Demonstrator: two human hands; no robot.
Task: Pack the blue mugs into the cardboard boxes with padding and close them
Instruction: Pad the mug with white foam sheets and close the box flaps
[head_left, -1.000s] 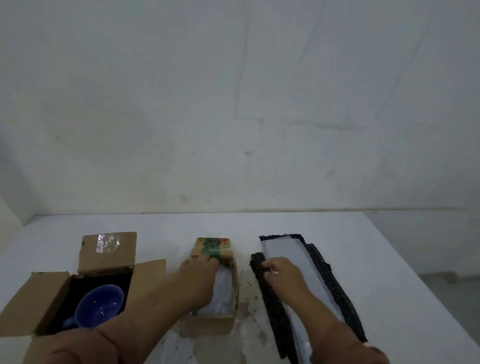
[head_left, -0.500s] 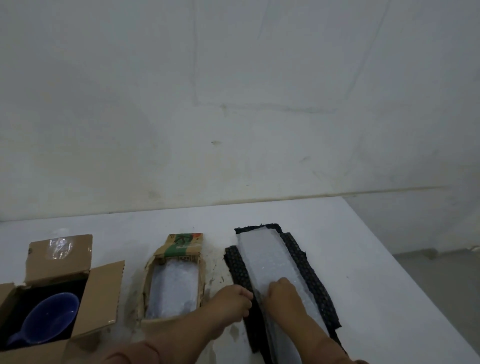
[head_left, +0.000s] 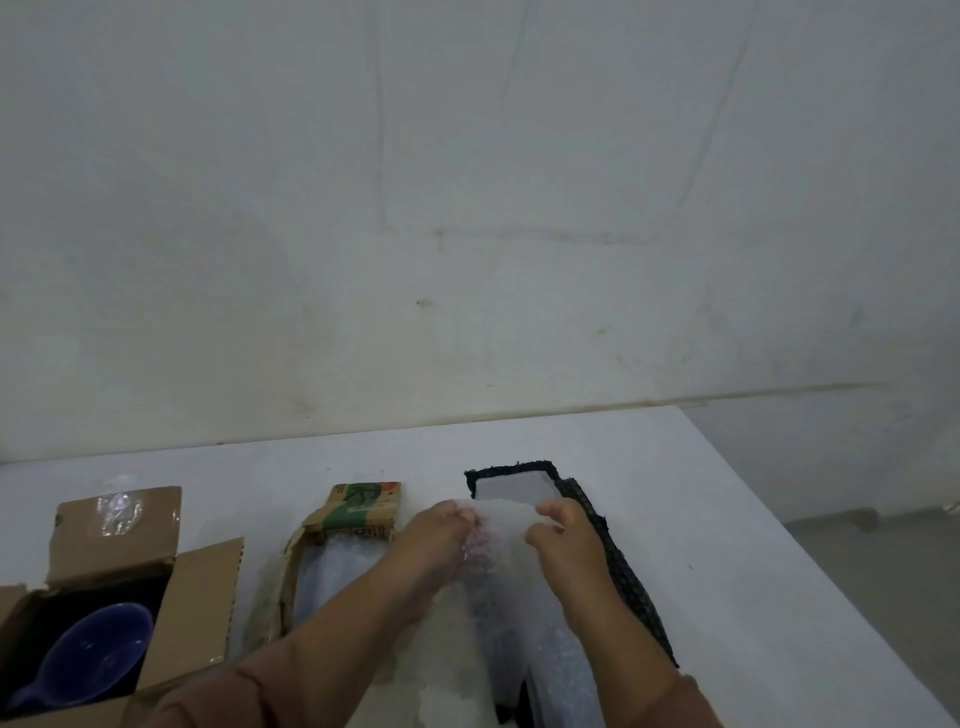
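A blue mug (head_left: 93, 657) lies inside an open cardboard box (head_left: 202, 603) with dark lining at the lower left. A smaller open box (head_left: 358, 512) in the middle holds bubble wrap. To its right a sheet of bubble wrap (head_left: 506, 561) is lifted off a stack of black mesh padding (head_left: 621, 571) and white foam. My left hand (head_left: 441, 535) pinches the sheet's left top edge and my right hand (head_left: 563, 535) pinches its right top edge.
The white table (head_left: 727, 545) ends at a right edge with grey floor beyond. A plain wall stands close behind the table's back edge. Bare tabletop lies behind the boxes and right of the padding.
My left hand left the middle box and joined the right hand at the padding stack. Both hands have now raised the top end of a bubble wrap sheet.
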